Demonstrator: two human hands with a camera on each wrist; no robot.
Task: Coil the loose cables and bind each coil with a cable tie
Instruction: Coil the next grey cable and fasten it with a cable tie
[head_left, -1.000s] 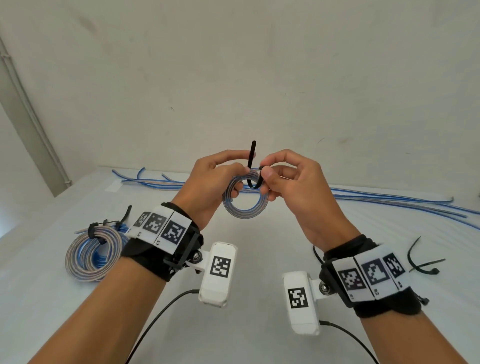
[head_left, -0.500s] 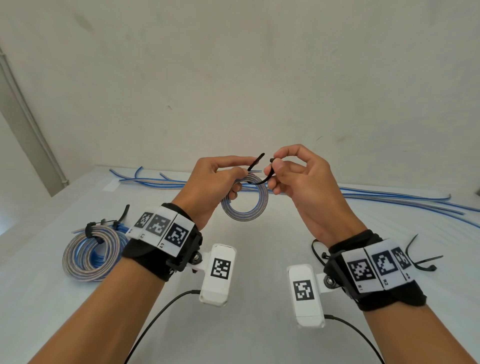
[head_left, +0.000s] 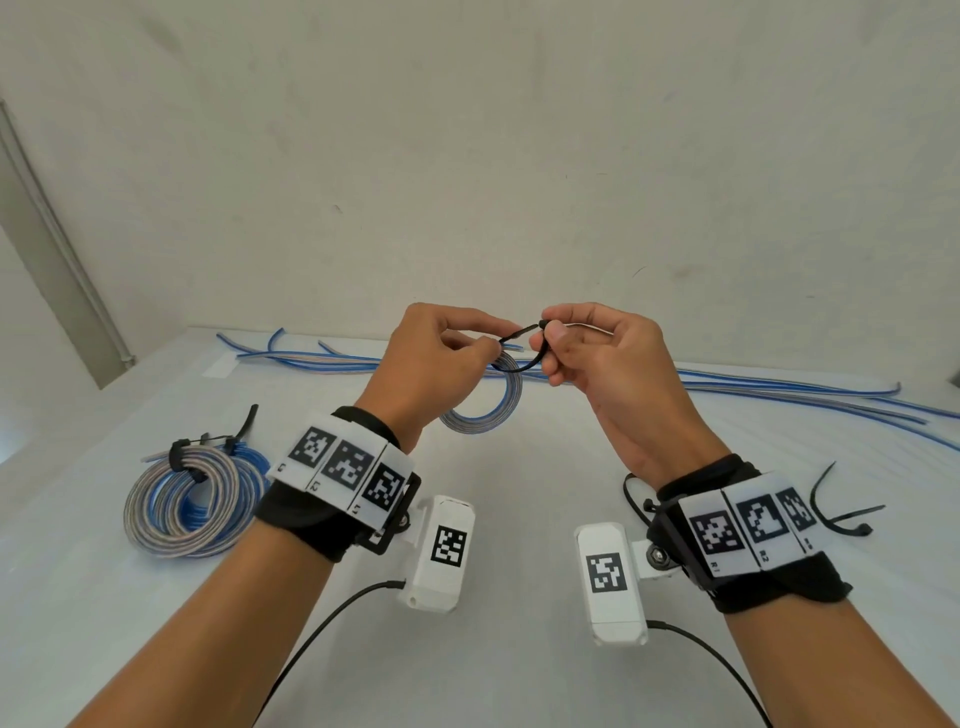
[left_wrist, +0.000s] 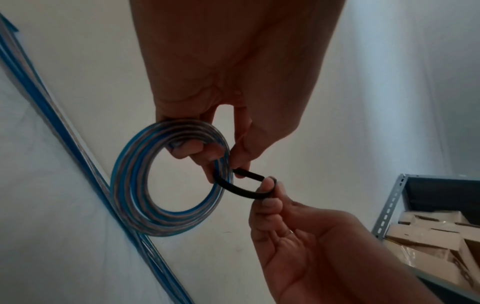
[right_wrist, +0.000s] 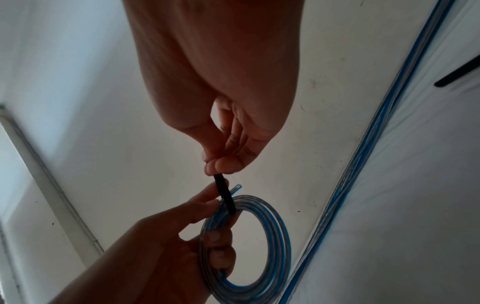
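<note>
A small coil of blue and grey cable hangs above the table from my left hand, whose fingers curl through its top. A black cable tie loops round the coil's upper strands. My right hand pinches the tie's head end between thumb and fingertips. My left thumb and forefinger hold the tie's other end by the coil.
A larger tied coil lies on the white table at the left. Long loose blue cables run along the far edge by the wall. Spare black ties lie at the right. A metal shelf with cardboard boxes stands beyond.
The tie's free end, upright a second ago, has been bent down into a loop round the coil. Both hands have risen slightly and the right hand now pinches the head end.
</note>
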